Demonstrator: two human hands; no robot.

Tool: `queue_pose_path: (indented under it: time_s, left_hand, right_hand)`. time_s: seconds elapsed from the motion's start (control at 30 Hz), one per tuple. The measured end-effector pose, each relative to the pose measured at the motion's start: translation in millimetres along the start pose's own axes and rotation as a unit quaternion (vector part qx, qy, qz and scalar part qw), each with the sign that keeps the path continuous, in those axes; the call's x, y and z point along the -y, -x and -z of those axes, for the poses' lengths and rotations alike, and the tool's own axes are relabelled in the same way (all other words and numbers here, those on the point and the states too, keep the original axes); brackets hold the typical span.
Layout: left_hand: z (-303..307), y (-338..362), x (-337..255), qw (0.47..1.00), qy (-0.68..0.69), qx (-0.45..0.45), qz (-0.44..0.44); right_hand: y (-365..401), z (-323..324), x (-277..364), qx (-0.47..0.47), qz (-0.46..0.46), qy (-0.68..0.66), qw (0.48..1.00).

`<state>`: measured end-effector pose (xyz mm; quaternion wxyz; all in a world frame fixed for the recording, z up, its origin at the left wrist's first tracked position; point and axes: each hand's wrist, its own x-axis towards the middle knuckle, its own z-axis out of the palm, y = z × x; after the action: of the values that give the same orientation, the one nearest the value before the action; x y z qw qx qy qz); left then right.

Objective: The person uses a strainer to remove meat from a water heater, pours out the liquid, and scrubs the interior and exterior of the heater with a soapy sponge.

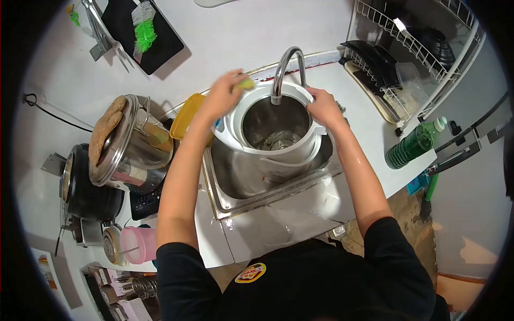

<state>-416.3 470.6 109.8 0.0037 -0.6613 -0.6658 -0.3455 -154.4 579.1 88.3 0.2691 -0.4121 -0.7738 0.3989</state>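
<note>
A white rice cooker body (267,167) with a bare metal inside (276,115) stands in the steel sink (231,199), lid off. My left hand (222,95), slightly blurred, is closed on a yellowish sponge (246,84) at the far left of the cooker's rim. On the opposite side, my right hand (325,109) grips the rim, its fingertips over the inner edge. The curved faucet (284,64) hangs over the cooker's opening, between my hands. No water stream can be made out.
Left of the sink are a yellow plastic container (186,115), a large lidded steel pot (140,144), a black cooker (96,184) and a pink cup (138,244). To the right stand a green bottle (415,143) and a white dish rack (423,88). A green-bristled brush (144,35) hangs on the wall.
</note>
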Motion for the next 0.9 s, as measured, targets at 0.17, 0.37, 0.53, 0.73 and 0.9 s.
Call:
queue_pose_path:
  time_s: [0.17,0.37,0.53,0.73,0.9]
  left_hand:
    - [10.3,19.6,-17.2,0.98,-0.156,0.093,-0.084]
    - [46.8,76.4,-58.6,0.968,-0.233,0.062,-0.072]
    - [35.9,88.2,-101.6,0.977,-0.183,-0.011,-0.113]
    - [7.5,60.8,-77.5,0.947,-0.237,0.03,-0.216]
    - [29.3,74.3,-51.1,0.931,-0.338,0.021,-0.133]
  right_hand:
    - [-5.2,-5.4,-13.7,-0.041,0.0,0.028,0.999]
    - [33.6,-10.1,17.8,-0.018,0.011,0.029,0.999]
    - [55.2,-19.3,21.8,0.025,0.031,0.004,0.999]
    - [65.6,-44.8,39.2,0.037,0.037,0.007,0.999]
    - [49.6,-55.0,50.2,0.063,0.03,0.023,0.997]
